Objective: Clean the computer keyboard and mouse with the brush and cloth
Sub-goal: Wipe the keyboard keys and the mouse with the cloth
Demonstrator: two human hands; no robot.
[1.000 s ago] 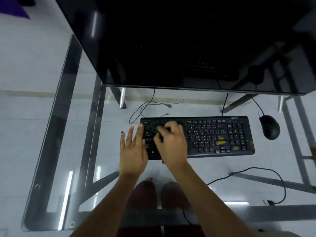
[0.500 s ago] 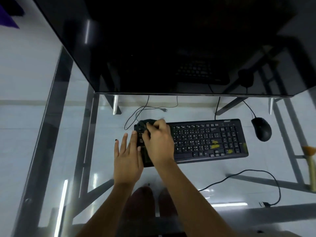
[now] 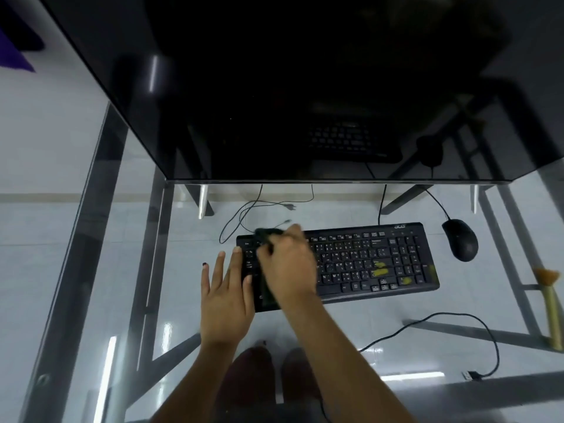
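The left hand (image 3: 227, 297) lies flat with fingers straight and spread, its fingertips (image 3: 237, 251) on the left end of the black keyboard (image 3: 369, 264), which sits on the glass desk (image 3: 91, 239) at about 6 o'clock from the dark monitor (image 3: 274, 87). The right hand (image 3: 290, 264) is curled around a dark cloth (image 3: 268, 235), pressing it on the upper-left keys. Yellow smears (image 3: 381, 271) mark keys on the right half. At 2 o'clock from the keyboard rests the black mouse (image 3: 460, 239). At the far right edge lies the brush (image 3: 551, 303), bristles toward 12 o'clock
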